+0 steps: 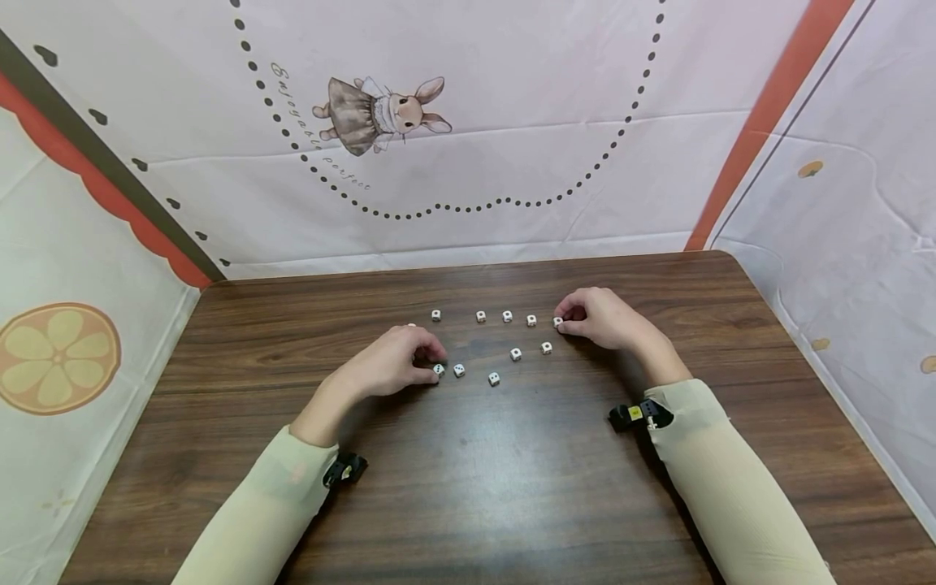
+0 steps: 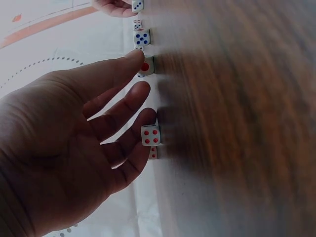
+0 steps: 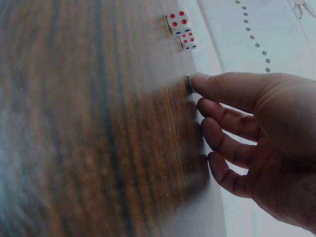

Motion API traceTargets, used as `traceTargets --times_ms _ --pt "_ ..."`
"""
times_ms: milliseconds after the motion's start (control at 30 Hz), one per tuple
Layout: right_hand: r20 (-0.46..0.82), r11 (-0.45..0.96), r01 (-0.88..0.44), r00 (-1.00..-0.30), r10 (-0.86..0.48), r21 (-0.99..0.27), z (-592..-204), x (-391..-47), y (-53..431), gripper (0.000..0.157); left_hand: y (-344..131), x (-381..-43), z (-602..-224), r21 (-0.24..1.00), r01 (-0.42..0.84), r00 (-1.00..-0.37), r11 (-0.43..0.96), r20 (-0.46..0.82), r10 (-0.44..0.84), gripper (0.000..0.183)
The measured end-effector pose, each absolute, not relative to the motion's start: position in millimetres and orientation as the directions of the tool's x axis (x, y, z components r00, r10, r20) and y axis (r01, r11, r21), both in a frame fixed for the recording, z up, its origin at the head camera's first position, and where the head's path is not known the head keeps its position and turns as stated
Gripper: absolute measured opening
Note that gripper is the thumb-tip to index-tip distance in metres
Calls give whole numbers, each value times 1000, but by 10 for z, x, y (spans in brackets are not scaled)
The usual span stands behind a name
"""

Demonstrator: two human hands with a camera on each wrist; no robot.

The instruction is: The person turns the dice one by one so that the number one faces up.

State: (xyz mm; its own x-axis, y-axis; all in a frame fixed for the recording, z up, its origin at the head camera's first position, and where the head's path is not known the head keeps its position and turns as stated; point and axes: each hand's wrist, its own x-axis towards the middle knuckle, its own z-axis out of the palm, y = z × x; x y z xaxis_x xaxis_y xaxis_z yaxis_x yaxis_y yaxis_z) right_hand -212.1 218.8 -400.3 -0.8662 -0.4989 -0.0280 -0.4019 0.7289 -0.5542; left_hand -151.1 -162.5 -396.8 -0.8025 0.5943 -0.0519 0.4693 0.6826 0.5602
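Note:
Small white dice lie scattered over the far middle of the brown table. My left hand [image 1: 391,361] pinches one die [image 1: 439,370] at the tabletop, the thumb against its near side. That die [image 2: 147,65] shows a red spot in the left wrist view. Another die [image 2: 150,135] with red pips is beside the little finger there. My right hand [image 1: 603,317] has a die [image 1: 558,322] between thumb and index finger, at the right end of the back row. In the right wrist view the thumb covers most of this die [image 3: 191,84].
Beside the left hand's die sits another die [image 1: 459,370], with one die [image 1: 494,379] farther right. Dice [image 1: 516,354] and several in a back row [image 1: 481,316] lie between the hands. A printed cloth [image 1: 512,236] hangs behind the table [image 1: 475,504].

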Motion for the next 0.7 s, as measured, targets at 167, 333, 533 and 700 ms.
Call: traceTargets --times_ms 167,333,533,700 --pt "-32 729 -400 -866 -499 -555 -4007 -2123 2190 11 -1596 -1515 -3974 537 491 -790 686 -57 610 19" --pt "-30 734 -399 -869 -495 -549 -4008 -2121 2188 10 -1579 -1510 -3981 513 515 -779 687 -54 624 16" --pt "-31 735 -399 -869 -494 -548 -4005 -2125 2188 10 -1576 -1512 -3979 503 517 -778 692 -61 626 14" --pt "-31 736 -397 -870 -492 -548 -4010 -2133 2193 10 -1576 -1521 -3984 498 516 -780 696 -61 622 12"
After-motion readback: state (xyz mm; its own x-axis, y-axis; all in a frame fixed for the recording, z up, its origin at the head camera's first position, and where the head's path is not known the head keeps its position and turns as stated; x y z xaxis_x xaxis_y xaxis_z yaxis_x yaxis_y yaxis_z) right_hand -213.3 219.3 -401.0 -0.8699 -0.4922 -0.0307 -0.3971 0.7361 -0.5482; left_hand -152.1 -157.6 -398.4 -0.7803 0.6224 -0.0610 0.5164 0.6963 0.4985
